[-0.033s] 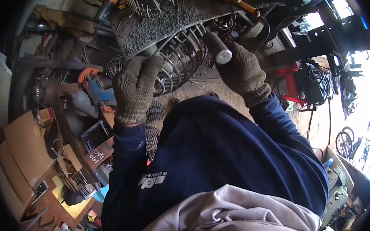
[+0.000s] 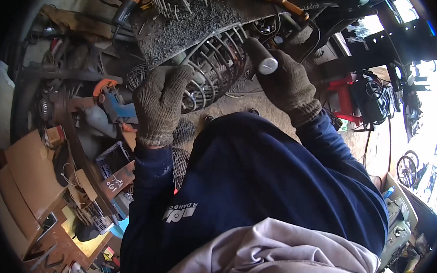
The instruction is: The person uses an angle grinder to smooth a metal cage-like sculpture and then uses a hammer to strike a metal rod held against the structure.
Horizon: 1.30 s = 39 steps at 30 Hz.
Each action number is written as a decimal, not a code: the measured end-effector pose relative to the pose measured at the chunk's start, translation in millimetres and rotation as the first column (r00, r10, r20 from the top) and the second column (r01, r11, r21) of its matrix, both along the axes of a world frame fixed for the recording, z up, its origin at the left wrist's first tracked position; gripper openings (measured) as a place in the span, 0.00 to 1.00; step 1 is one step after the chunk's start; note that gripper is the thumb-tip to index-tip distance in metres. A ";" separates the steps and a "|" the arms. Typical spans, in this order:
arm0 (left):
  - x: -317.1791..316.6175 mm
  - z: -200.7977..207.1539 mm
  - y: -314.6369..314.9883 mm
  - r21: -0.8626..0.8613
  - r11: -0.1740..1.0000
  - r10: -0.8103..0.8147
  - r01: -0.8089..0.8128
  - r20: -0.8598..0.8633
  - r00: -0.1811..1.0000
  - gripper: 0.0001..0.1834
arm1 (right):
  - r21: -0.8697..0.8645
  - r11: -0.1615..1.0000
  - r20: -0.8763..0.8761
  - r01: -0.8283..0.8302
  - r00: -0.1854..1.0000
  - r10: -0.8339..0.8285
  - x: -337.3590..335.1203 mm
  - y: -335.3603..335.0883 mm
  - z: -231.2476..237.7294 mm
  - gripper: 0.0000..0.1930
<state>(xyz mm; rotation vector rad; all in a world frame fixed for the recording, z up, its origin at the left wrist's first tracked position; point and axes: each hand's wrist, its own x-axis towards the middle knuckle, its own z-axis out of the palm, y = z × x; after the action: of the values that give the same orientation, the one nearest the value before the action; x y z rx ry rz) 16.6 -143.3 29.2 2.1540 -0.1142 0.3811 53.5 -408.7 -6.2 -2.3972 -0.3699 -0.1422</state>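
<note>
Presently we observe two gloved hands at the near edge of a dark metal plate (image 2: 160, 46) strewn with grey granules. Right hand (image 2: 291, 87): fingers closed, with hold of a metal cylinder (image 2: 259, 54); we cannot tell whether the grip is direct or by some hidden part. The cylinder lies aslant, its bright round end toward us, its far end near the plate's edge. Left hand (image 2: 160, 102): fingers curled, thumb alongside, at the left end of a cage of curved metal rods (image 2: 203, 90). Its fingertips are hidden, so we cannot tell how far the grip is open or whether it has hold of a rod. The cage sits between the hands, just below the plate's edge; contact between cylinder and cage is unclear. Nearby we record an orange tool (image 2: 285, 5) above the right hand and a blue tool (image 2: 119, 106) left of the left hand.
</note>
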 end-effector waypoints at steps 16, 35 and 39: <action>-5.1 -21.6 5.2 -0.413 0.911 0.011 -0.004 0.016 1.000 0.07 | 0.558 0.830 -0.035 -0.015 0.999 0.042 -9.9 -22.9 -23.7 0.24; -11.4 -18.9 -8.3 -0.417 0.909 -0.016 0.021 0.017 1.000 0.07 | 0.466 0.874 -0.048 -0.139 0.982 0.182 -26.0 -24.3 -4.7 0.29; -12.0 -15.3 -12.6 -0.215 0.976 -0.016 0.010 -0.027 0.999 0.06 | 0.364 0.896 0.151 -0.254 0.965 0.212 -31.3 -8.3 17.1 0.28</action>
<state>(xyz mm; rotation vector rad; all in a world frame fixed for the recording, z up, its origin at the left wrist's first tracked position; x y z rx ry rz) 4.6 -155.9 13.9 1.9430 -0.0674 0.3385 22.2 -417.0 11.0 -1.9479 -0.6192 -0.2138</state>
